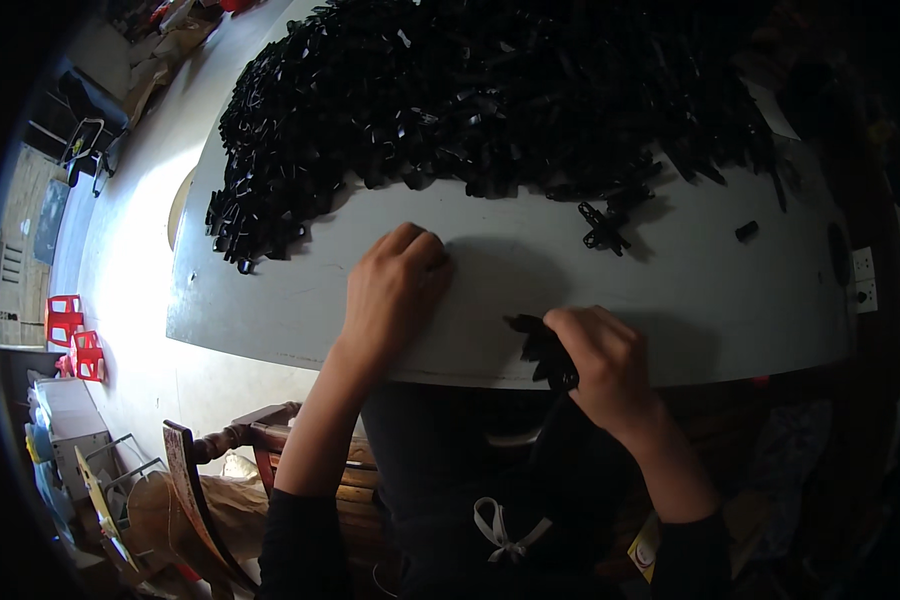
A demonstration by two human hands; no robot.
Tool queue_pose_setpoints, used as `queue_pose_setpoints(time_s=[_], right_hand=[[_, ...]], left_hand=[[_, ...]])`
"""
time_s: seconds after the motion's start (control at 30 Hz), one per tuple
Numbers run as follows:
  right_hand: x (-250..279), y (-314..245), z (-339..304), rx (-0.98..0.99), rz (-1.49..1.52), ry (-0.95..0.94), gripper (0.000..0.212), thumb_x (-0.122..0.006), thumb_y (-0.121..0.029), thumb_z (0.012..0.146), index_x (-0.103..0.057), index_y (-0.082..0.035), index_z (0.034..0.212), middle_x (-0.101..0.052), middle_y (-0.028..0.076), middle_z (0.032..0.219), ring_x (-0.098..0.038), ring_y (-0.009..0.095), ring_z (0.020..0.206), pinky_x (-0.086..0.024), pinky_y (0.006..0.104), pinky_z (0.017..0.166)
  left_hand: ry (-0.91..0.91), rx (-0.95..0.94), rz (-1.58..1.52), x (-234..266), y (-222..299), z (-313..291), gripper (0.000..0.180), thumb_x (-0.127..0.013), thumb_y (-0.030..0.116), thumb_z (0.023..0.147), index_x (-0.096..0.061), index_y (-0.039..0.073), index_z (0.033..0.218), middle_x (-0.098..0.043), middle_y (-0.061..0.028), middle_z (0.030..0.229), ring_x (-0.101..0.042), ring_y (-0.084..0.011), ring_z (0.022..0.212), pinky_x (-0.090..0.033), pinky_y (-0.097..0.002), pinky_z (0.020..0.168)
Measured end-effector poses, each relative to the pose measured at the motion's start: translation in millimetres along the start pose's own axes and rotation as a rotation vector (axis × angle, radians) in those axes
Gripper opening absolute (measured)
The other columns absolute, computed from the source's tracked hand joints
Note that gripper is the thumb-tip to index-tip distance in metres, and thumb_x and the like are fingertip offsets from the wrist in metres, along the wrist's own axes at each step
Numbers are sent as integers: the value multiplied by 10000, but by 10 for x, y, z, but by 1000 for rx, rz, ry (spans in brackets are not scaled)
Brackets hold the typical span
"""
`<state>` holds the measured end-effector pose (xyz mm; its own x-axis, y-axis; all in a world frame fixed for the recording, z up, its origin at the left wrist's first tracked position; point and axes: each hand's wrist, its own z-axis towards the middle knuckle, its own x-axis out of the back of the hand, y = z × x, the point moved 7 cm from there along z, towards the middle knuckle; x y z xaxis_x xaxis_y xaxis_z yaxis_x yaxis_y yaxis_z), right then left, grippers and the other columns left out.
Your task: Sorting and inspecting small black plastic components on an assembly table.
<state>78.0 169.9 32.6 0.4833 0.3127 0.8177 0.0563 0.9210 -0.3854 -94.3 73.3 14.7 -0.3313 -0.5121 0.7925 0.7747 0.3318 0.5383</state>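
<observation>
A large heap of small glossy black plastic pieces (400, 120) covers the far side of the grey table (300, 300). My left hand (395, 285) is over the table just in front of that heap. Its fingers are curled in and turned away, so whatever they may hold is hidden. Near the table's front edge, my right hand (605, 355) is closed around a bunch of black plastic pieces (543, 350) with pointed, fanned-out ends. A few joined black pieces (603, 228) lie apart from the heap, beyond my right hand.
One loose black piece (747, 231) rests at the right of the table. A wooden chair (260, 435) stands by the near left edge. Red stools (65, 320) are on the floor farther left, with boxes (75, 415) below them. A wall socket (863, 280) is at the right.
</observation>
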Motion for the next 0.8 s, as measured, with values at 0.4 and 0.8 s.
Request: queue_pose_setpoints(time_s=[0.4, 0.8], right_hand=[[360, -197, -90, -25, 174, 18, 216, -657, -91, 702, -667, -6, 900, -574, 62, 780, -540, 194, 662, -446, 302, 537], [354, -251, -88, 41, 154, -121, 247, -668, -145, 688, -677, -4, 891, -545, 52, 755, -515, 178, 634, -423, 291, 507]], left_hand=[[-68, -124, -517, 221, 670, -490, 150, -716, -58, 732, -656, 9, 852, -669, -101, 985, -677, -232, 814, -553, -304, 698], [-78, -300, -408, 250, 810, -575, 119, -723, -29, 712, -663, 25, 800, -678, -115, 970, -685, -216, 821, -554, -282, 666]])
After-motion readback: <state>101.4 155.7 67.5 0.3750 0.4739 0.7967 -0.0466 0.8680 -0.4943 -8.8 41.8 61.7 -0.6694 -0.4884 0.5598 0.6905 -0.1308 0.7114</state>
